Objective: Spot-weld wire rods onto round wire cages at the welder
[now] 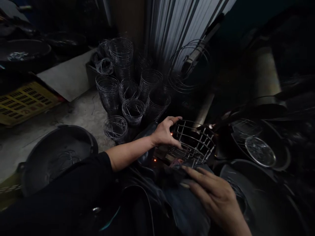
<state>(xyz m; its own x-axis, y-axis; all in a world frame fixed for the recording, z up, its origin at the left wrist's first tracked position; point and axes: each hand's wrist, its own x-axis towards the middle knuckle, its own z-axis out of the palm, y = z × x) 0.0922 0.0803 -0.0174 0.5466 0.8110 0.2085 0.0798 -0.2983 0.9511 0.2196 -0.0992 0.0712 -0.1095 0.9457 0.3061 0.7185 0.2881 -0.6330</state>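
A round wire basket [205, 147] lies tilted in front of me, right of centre. My left hand [167, 132] reaches to its left side, thumb and fingers spread around the rim; whether the fingertips grip the wire is hard to tell. My right hand [214, 193] is nearer to me, below the basket, with its fingers stretched out toward the basket's lower edge and nothing visible in them. Small orange glowing spots show beside and below my left hand.
Stacks of wire rings [108, 93] stand on the floor ahead. A black tub [73, 131] is at the left, with a yellow crate [27, 101] behind it. More black tubs [261, 196] holding wire parts are at the right. A pale rod [205, 109] slants down toward the basket.
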